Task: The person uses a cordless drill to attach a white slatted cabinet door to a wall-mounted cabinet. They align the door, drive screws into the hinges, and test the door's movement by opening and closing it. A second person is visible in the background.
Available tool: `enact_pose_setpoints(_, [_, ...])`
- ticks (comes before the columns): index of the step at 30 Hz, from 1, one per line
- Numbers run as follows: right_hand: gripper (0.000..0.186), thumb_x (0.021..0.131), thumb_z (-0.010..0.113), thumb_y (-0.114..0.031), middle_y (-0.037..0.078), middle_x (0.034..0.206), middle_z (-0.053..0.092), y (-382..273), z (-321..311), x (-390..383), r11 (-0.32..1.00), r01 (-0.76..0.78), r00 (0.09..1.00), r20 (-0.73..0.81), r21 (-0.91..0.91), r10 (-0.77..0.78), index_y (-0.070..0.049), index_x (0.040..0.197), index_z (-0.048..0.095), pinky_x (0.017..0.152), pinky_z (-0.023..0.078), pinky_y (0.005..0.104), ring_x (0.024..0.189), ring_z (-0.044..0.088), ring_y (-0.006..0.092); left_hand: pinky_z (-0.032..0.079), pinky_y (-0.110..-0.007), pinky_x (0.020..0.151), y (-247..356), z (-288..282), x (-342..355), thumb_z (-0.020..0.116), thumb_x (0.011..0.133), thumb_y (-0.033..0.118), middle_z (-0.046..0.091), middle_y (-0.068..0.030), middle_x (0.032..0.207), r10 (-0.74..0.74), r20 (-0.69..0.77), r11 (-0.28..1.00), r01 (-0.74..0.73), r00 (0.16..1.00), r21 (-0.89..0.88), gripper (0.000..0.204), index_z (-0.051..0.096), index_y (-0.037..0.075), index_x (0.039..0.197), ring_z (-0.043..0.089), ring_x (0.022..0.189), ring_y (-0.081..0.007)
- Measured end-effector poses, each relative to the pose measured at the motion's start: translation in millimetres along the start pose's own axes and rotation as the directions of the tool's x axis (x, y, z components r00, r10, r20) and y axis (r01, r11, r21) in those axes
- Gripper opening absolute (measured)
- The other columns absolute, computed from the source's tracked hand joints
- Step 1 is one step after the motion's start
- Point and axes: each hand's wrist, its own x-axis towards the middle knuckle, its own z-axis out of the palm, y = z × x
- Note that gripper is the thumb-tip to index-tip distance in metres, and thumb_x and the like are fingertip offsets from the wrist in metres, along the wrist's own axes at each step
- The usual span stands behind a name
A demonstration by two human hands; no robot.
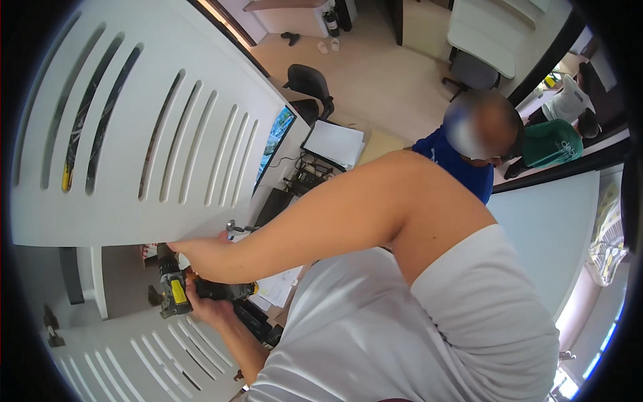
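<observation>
My left hand [211,311] is wrapped round a black and yellow power drill [177,292], its chuck pointing up toward the lower edge of a white slotted cabinet door [201,218]. Reaching across from the right, my right hand [204,258] is beside the chuck, right under that edge. Its fingers look drawn together, and what they hold is partly hidden. A key [232,226] on a ring sticks out of the door's lock, close to my right wrist.
A second slotted white panel [140,362] stands at the lower left. Behind my arm are a desk with papers [335,142], a phone [311,175] and a monitor [274,144]. A person in blue [462,161] is beyond my right elbow; office chairs [308,84] stand farther off.
</observation>
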Motion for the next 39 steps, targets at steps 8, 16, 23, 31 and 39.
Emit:
enact_pose_setpoints(8, [0.033,0.095,0.055,-0.031,0.004,0.118,0.073,5.6,2.8,-114.5,-0.535,0.029,0.963,0.121,0.844,0.242,-0.012,0.112,0.075,0.124,0.018,0.0541,0.124,0.059,0.0264,0.054,-0.030,0.072,-10.8,12.5,3.7,0.067,0.095,0.021,0.072,-0.0079,0.100,0.186,0.097,0.960,-0.202,0.978,0.193,0.037,0.065,0.000,0.125,0.065,0.079,-0.0154])
enact_pose_setpoints(16, [0.028,0.082,0.060,-0.023,0.013,0.100,0.070,6.7,8.9,-186.0,-0.577,0.005,0.966,0.146,0.816,0.215,-0.002,0.094,0.076,0.124,0.022,0.0584,0.114,0.060,0.0309,0.059,-0.029,0.075,5.9,67.0,22.2,0.075,0.084,0.002,0.067,-0.0111,0.110,0.168,0.372,0.983,-0.183,0.913,0.004,0.081,0.037,0.008,0.155,0.067,0.089,-0.0169])
enact_pose_setpoints(23, [0.030,0.084,0.058,-0.022,0.013,0.102,0.066,20.7,13.1,-208.4,-0.605,-0.122,0.980,0.193,0.787,0.053,-0.001,0.100,0.071,0.119,0.028,0.0524,0.108,0.058,0.0317,0.059,-0.029,0.072,12.7,91.0,51.2,0.071,0.082,-0.003,0.067,-0.0091,0.111,0.096,0.429,0.995,-0.093,0.898,-0.029,0.073,0.044,0.003,0.150,0.068,0.094,-0.0162])
enact_pose_setpoints(31, [0.037,0.084,0.058,-0.022,0.012,0.105,0.068,33.6,15.9,-224.4,-0.662,-0.285,0.955,0.266,0.693,-0.133,0.001,0.110,0.069,0.115,0.031,0.0458,0.113,0.058,0.0302,0.055,-0.027,0.069,36.8,107.6,80.2,0.070,0.079,-0.005,0.070,-0.0077,0.101,0.103,0.576,0.986,-0.159,0.811,0.048,0.067,0.052,0.002,0.144,0.065,0.083,-0.0119])
enact_pose_setpoints(39, [0.029,0.081,0.064,-0.018,0.009,0.107,0.068,31.2,11.0,-229.9,-0.778,-0.352,0.885,0.455,0.520,-0.097,-0.005,0.106,0.073,0.111,0.036,0.0417,0.106,0.060,0.0239,0.055,-0.027,0.069,44.9,121.4,117.9,0.073,0.077,0.001,0.069,-0.0079,0.103,0.175,0.683,0.945,-0.315,0.709,0.084,0.072,0.051,0.003,0.146,0.065,0.082,-0.0125])
